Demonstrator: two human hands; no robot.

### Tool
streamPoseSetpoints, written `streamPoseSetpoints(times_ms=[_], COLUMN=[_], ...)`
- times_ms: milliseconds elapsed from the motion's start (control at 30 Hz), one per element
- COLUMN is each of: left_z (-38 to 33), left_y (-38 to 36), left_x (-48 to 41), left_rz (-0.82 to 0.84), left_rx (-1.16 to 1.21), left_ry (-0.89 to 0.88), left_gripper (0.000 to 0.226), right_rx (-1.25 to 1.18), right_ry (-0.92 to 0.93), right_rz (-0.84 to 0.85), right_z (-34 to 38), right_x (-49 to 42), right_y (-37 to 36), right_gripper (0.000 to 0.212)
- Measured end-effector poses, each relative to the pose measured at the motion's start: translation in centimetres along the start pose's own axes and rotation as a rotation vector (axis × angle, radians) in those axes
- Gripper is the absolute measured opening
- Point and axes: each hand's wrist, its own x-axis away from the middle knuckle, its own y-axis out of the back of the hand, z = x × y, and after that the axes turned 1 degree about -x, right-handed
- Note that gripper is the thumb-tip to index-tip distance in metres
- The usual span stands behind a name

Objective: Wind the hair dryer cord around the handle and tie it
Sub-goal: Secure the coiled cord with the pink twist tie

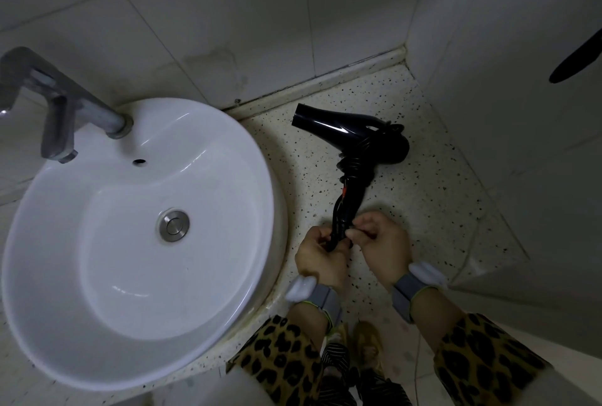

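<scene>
**Step in hand, as judged: tying off.** Nearest, the left hand (321, 254) is curled round the near end of the handle (351, 202). Just to its right, the right hand (381, 242) pinches a strand of the cord (354, 168) between thumb and fingertips. The hair dryer (351, 131) lies on the speckled counter (423, 197), right of the sink (257, 158), with its handle near and its nozzle pointing far-left. Farther up the handle, close under the body, several cord turns are already wrapped. The next move likely calls for tucking or knotting the free end while the left hand stops the turns loosening.
</scene>
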Motion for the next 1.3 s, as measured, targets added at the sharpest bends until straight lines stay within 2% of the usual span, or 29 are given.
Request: streamPoseSetpoints(times_ms=[233,367,433,500,567,633,733,800,933,1067,1133,1200,1300], left_z=[-0.1,0.1,0.3,0.4,0.4,0.4,0.5,0.7,1.1,1.2,1.1,1.1,1.0], left_y=[-0.1,0.0,-0.1,-0.2,-0.3,-0.3,-0.2,-0.2,-0.1,-0.1,-0.1,-0.2,-0.2], left_x=[-0.1,0.1,0.2,0.3,0.3,0.3,0.5,0.4,-0.1,-0.2,-0.1,-0.1,-0.2], left_rz=[-0.028,0.013,0.004,-0.016,-0.024,-0.018,0.014,0.014,-0.010,-0.009,-0.009,-0.003,0.022], left_rx=[0.025,0.046,0.029,-0.009,-0.063,-0.105,-0.163,-0.191,-0.145,-0.111,-0.121,-0.126,-0.132], left_ry=[-0.017,-0.007,-0.011,-0.020,-0.040,-0.069,-0.123,-0.136,-0.088,-0.070,-0.063,-0.059,-0.065], left_gripper=[0.025,0.022,0.025,0.030,0.033,0.031,0.020,0.022,0.021,0.023,0.024,0.023,0.021], right_rx=[-0.199,-0.217,-0.162,-0.013,0.143,0.305,0.519,0.528,0.365,0.351,0.376,0.409,0.439], right_ry=[-0.188,-0.235,-0.207,-0.092,0.162,0.411,0.563,0.529,0.236,0.068,0.110,0.226,0.379], right_rz=[-0.043,0.113,0.102,-0.067,-0.155,-0.116,0.001,0.049,0.066,0.296,0.333,0.230,0.113], right_z=[0.4,0.3,0.5,0.7,1.1,1.8,3.5,4.5,4.1,1.0,0.0,-0.3,0.1], right_x=[-0.3,-0.3,-0.4,-0.5,-0.7,-1.2,-2.5,-3.3,-3.2,0.2,1.2,1.1,0.3], right_y=[-0.6,-0.1,-0.1,0.1,0.4,0.5,0.2,0.1,1.5,2.0,1.8,1.9,2.2], right_gripper=[0.019,0.026,0.031,0.022,0.020,0.019,0.016,0.016,0.010,0.021,0.018,0.009,0.008])
